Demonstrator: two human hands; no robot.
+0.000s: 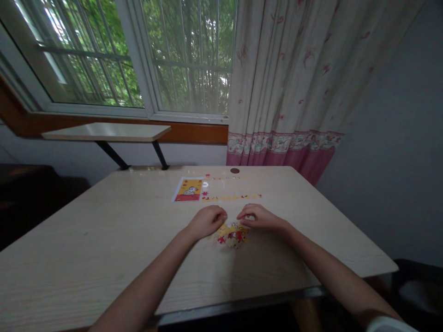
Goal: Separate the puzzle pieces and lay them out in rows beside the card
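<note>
The left hand [206,221] is positioned at the left upper edge of a loose heap of small flat pieces in yellow, red and white [234,237], lying on the pale wood-grain surface [131,240]. Its fingers are curled inward, with the tips close together; whether anything is held between them cannot be determined.

The right hand [260,216] is at the right upper edge of the same heap, facing the left hand across a narrow gap. Its thumb and forefinger are bent toward each other, with only a small opening visible; whether a piece is pinched at the tips cannot be determined. The heap lies between and slightly nearer the wearer than the two hands.

Beyond the hands, a near row of small, mostly yellow pieces [232,198] runs across the surface. A sparser far row of small pieces [226,178] lies behind it. To the left of both rows lies a rectangular white-bordered picture sheet [188,189], showing a white animal figure on yellow and red. A dark brown round disc [235,170] rests near the far edge. A raised pale shelf on black supports [110,132] stands at the far left.
</note>
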